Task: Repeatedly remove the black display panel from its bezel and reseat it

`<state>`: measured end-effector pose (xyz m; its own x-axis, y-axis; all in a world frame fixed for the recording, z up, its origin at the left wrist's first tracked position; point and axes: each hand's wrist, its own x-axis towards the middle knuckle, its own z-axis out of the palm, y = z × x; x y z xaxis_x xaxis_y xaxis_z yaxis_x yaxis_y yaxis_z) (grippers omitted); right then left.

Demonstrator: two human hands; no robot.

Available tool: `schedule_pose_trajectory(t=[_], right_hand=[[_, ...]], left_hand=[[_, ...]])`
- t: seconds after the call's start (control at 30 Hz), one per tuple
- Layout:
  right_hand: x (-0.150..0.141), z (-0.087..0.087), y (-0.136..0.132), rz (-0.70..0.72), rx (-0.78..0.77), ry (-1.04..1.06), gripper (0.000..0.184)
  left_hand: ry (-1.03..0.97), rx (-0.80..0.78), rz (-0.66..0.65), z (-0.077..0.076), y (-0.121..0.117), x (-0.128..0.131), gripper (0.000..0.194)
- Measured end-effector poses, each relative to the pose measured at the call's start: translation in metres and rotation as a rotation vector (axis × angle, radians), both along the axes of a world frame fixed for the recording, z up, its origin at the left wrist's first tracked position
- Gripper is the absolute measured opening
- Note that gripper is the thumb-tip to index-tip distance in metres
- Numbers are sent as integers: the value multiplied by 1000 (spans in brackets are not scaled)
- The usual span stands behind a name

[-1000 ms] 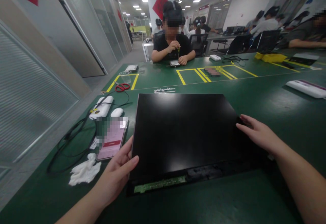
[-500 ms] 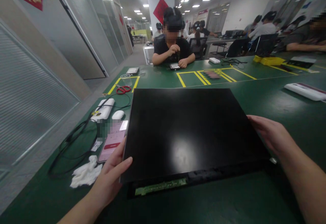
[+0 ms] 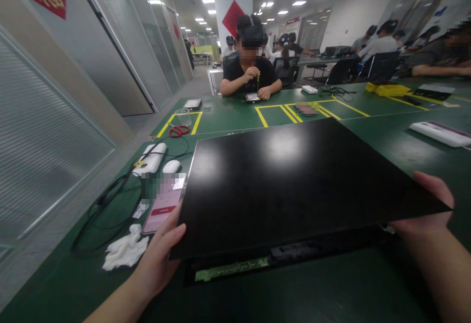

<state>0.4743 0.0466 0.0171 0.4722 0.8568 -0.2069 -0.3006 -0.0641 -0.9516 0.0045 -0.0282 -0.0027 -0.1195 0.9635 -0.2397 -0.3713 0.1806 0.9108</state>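
A large glossy black screen panel (image 3: pixel 287 186) is held up between my hands, its right side higher than its left. My left hand (image 3: pixel 162 244) grips the left edge, thumb on the top face and fingers out of sight beneath. At the right corner, my right hand (image 3: pixel 429 205) supports the panel from below, with the fingers partly hidden. Under the panel lies a dark base with a green circuit strip (image 3: pixel 231 269) along its front edge; most of that base is covered by the panel.
Left of the panel are a phone (image 3: pixel 162 210), crumpled tissue (image 3: pixel 125 249), a white mouse (image 3: pixel 171 166), a white power bank (image 3: pixel 150 159) with black cables, and red-handled scissors (image 3: pixel 179 131). Across the green table a person (image 3: pixel 250 73) works on a small device. A white device (image 3: pixel 439 134) lies right.
The black panel has come up off the dark base and tilted, its right side rising most. My right hand has moved right and under the corner; my left hand shifted slightly left.
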Motion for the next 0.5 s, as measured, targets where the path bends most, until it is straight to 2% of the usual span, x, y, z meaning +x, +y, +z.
schedule_pose_trajectory(t=[0.13,0.23,0.33,0.4,0.5], right_hand=[[-5,5,1,-54,41,-38,53],[-4,4,4,-74,62,-74,57],[0,3,5,-180,125,-80,45],[4,2,4,-252,184,-77,32],[11,2,5,-277,298,-51,15]], left_hand=[[39,43,-38,-13,5,-10,53],[22,88,-162,-16,8,-9,55],[-5,81,-284,-12,11,-2,61],[25,96,-280,-8,13,1,57],[78,164,-222,1,13,-1,41]])
